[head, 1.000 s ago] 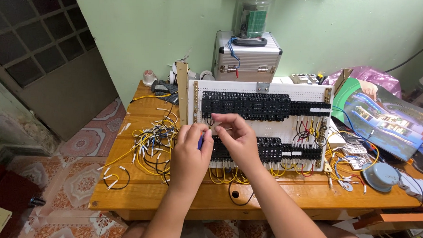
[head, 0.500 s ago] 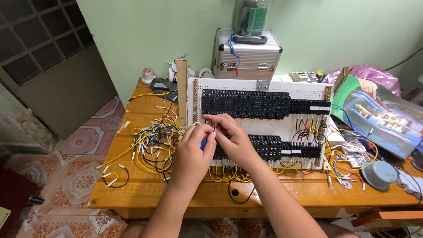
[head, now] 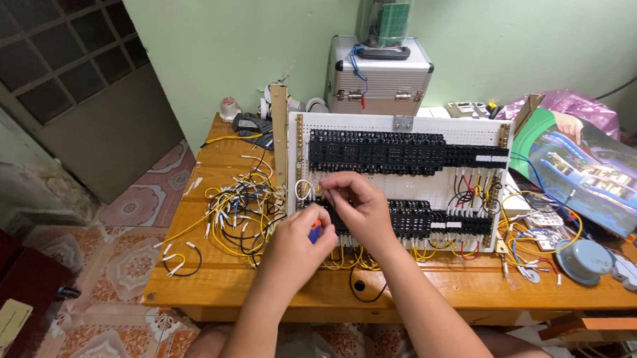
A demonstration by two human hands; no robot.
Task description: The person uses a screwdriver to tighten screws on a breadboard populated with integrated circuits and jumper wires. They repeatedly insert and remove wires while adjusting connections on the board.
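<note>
Right now both hands work at the lower left part of a white perforated board (head: 430, 136) that leans upright on a wooden table (head: 216, 281). The left hand (head: 293, 247) is closed around a small screwdriver (head: 314, 231) with a blue and orange handle; only the handle end shows past the curled fingers, and its tip is hidden against the board. The right hand (head: 362, 206) sits just beside the left, a little higher on the board, its thumb and fingertips pinched together at the left end of the lower terminal row (head: 404, 218). What lies inside that pinch is too small to tell, though a yellow wire loop (head: 304, 189) curls on the board right next to those fingertips.

On the board, a longer upper terminal row (head: 402, 151) of black blocks runs across its width, above the hands. Red, black and yellow leads hang at the board's right end, near the lower row. Left of the board, a tangle of loose wires (head: 238, 213), mostly yellow with white ends, spreads over the table. Behind the board stands a silver metal case (head: 378, 78) against the green wall, with a clear-covered device on top of it. Right of the board lies a glossy printed sheet (head: 586, 169), and below that a round grey-blue lid (head: 582, 260) rests on the table among more yellow wires.
</note>
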